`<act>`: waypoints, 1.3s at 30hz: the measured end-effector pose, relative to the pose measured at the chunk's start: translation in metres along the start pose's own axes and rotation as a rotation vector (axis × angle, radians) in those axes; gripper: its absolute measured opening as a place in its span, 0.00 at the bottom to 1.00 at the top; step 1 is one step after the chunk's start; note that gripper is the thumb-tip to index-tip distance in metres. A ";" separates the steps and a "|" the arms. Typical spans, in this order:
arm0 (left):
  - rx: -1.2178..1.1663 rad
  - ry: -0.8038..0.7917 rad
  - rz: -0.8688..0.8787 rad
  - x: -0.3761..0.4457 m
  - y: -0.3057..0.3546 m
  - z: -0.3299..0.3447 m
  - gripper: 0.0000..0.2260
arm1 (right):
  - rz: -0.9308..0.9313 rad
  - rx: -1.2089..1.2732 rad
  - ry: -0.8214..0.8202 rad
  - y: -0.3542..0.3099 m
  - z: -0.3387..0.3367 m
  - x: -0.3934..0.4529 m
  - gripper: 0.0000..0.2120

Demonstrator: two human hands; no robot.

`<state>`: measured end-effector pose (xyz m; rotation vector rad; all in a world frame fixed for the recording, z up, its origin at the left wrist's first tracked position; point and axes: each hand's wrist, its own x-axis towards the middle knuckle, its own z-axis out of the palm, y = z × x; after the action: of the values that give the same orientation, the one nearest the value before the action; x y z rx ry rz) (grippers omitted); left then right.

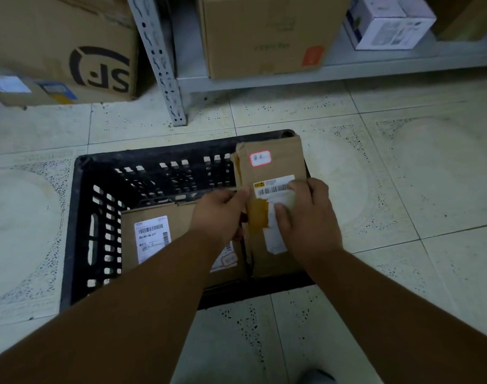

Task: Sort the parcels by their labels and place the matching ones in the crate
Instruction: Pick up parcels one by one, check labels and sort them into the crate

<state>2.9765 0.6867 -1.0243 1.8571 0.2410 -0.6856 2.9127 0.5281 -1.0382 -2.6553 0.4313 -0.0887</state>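
A black slatted plastic crate (79,217) stands on the tiled floor in front of me. Inside it lies a flat brown parcel (178,220) with a white barcode label. A second brown cardboard parcel (275,159), bearing a red-bordered sticker and a barcode label, stands at the crate's right side. My left hand (218,214) grips its left edge. My right hand (308,214) holds its right side, thumb and fingers lying over the labels. Whether the parcel touches the crate's floor is hidden.
A grey metal shelf post (164,65) rises behind the crate. A large brown box with a black logo (70,45) sits at the back left. On the low shelf are a brown carton (264,37) and a white box (389,23). Bare floor tiles lie left and right.
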 end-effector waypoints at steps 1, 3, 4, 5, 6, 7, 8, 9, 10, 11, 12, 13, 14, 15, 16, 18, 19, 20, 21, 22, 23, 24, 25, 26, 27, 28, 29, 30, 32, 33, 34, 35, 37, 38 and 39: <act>0.021 0.006 -0.008 0.001 0.000 0.002 0.15 | 0.002 -0.008 -0.012 0.004 0.001 0.000 0.21; 0.108 0.020 -0.013 0.004 -0.003 0.006 0.14 | -0.024 -0.071 -0.057 0.007 0.005 -0.001 0.22; 0.167 0.025 -0.006 0.008 -0.006 0.008 0.13 | -0.041 -0.113 -0.091 0.006 0.008 0.000 0.23; 0.222 0.025 -0.005 0.012 -0.010 0.009 0.12 | -0.049 -0.155 -0.132 0.004 0.011 0.000 0.24; 0.266 0.025 -0.013 0.016 -0.014 0.011 0.12 | -0.047 -0.197 -0.182 0.001 0.014 0.001 0.25; 0.298 0.021 -0.027 0.021 -0.018 0.012 0.11 | -0.044 -0.236 -0.229 -0.002 0.018 0.001 0.26; 0.333 0.015 -0.037 0.026 -0.021 0.014 0.11 | -0.037 -0.265 -0.267 -0.003 0.021 0.001 0.27; 0.372 0.002 -0.043 0.029 -0.024 0.016 0.10 | -0.027 -0.282 -0.303 -0.004 0.024 0.001 0.28; 0.419 -0.018 -0.037 0.033 -0.028 0.018 0.08 | -0.011 -0.289 -0.346 -0.004 0.027 0.002 0.29; 0.467 -0.042 -0.027 0.037 -0.031 0.020 0.07 | 0.007 -0.292 -0.391 -0.004 0.031 0.003 0.31; 0.517 -0.061 -0.024 0.042 -0.036 0.022 0.07 | 0.019 -0.298 -0.434 -0.002 0.034 0.005 0.33; 0.552 -0.072 -0.030 0.043 -0.040 0.024 0.08 | 0.014 -0.312 -0.472 0.000 0.036 0.007 0.33; 0.574 -0.079 -0.041 0.046 -0.045 0.025 0.08 | -0.005 -0.327 -0.506 0.001 0.039 0.008 0.33; 0.592 -0.081 -0.046 0.047 -0.050 0.026 0.08 | -0.028 -0.336 -0.536 0.003 0.041 0.009 0.32; 0.603 -0.071 -0.040 0.048 -0.052 0.026 0.08 | -0.049 -0.337 -0.563 0.005 0.044 0.009 0.30; 0.613 -0.009 0.011 0.048 -0.053 0.027 0.07 | -0.083 -0.325 -0.610 0.009 0.049 0.011 0.29; 0.603 0.027 0.031 0.048 -0.053 0.028 0.08 | -0.092 -0.316 -0.628 0.011 0.051 0.012 0.29; 0.590 0.044 0.048 0.048 -0.053 0.030 0.08 | -0.093 -0.305 -0.642 0.012 0.052 0.015 0.29; 0.594 0.042 0.064 0.048 -0.054 0.032 0.10 | -0.087 -0.296 -0.655 0.012 0.051 0.019 0.27; 0.617 0.030 0.086 0.048 -0.055 0.034 0.11 | -0.083 -0.297 -0.665 0.011 0.049 0.024 0.26; 0.643 0.026 0.102 0.050 -0.056 0.036 0.12 | -0.082 -0.304 -0.674 0.011 0.048 0.029 0.24; 0.673 0.024 0.108 0.051 -0.057 0.037 0.12 | -0.079 -0.310 -0.681 0.010 0.047 0.033 0.23; 0.695 0.026 0.105 0.051 -0.057 0.037 0.13 | -0.076 -0.312 -0.687 0.010 0.046 0.035 0.22; 0.697 0.023 0.097 0.052 -0.058 0.037 0.13 | -0.074 -0.308 -0.691 0.009 0.046 0.036 0.23; 0.689 0.010 0.091 0.051 -0.058 0.039 0.13 | -0.075 -0.308 -0.687 0.008 0.047 0.036 0.23; 0.667 -0.007 0.085 0.050 -0.059 0.041 0.13 | -0.083 -0.317 -0.671 0.007 0.047 0.034 0.23; 0.639 -0.019 0.087 0.049 -0.060 0.043 0.13 | -0.098 -0.331 -0.647 0.006 0.049 0.032 0.22; 0.612 -0.029 0.091 0.048 -0.061 0.044 0.14 | -0.115 -0.343 -0.622 0.005 0.050 0.030 0.22; 0.590 -0.050 0.095 0.048 -0.062 0.047 0.14 | -0.132 -0.335 -0.591 0.004 0.053 0.028 0.25; 0.574 -0.057 0.098 0.048 -0.063 0.048 0.15 | -0.109 -0.311 -0.587 0.005 0.054 0.027 0.28; 0.558 -0.064 0.088 0.048 -0.064 0.048 0.15 | -0.062 -0.274 -0.588 0.007 0.055 0.027 0.31; 0.542 -0.067 0.067 0.048 -0.066 0.047 0.15 | -0.007 -0.229 -0.592 0.010 0.056 0.026 0.33; 0.518 -0.076 0.001 0.047 -0.067 0.046 0.15 | 0.066 -0.170 -0.616 0.014 0.056 0.026 0.36; 0.509 -0.076 -0.025 0.047 -0.067 0.046 0.15 | 0.077 -0.164 -0.623 0.015 0.057 0.025 0.36; 0.508 -0.074 -0.042 0.048 -0.067 0.045 0.15 | 0.073 -0.165 -0.619 0.015 0.058 0.024 0.36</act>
<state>2.9686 0.6645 -1.1148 2.3058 0.0584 -0.9033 2.9390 0.5324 -1.0971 -2.6368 0.3319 0.7976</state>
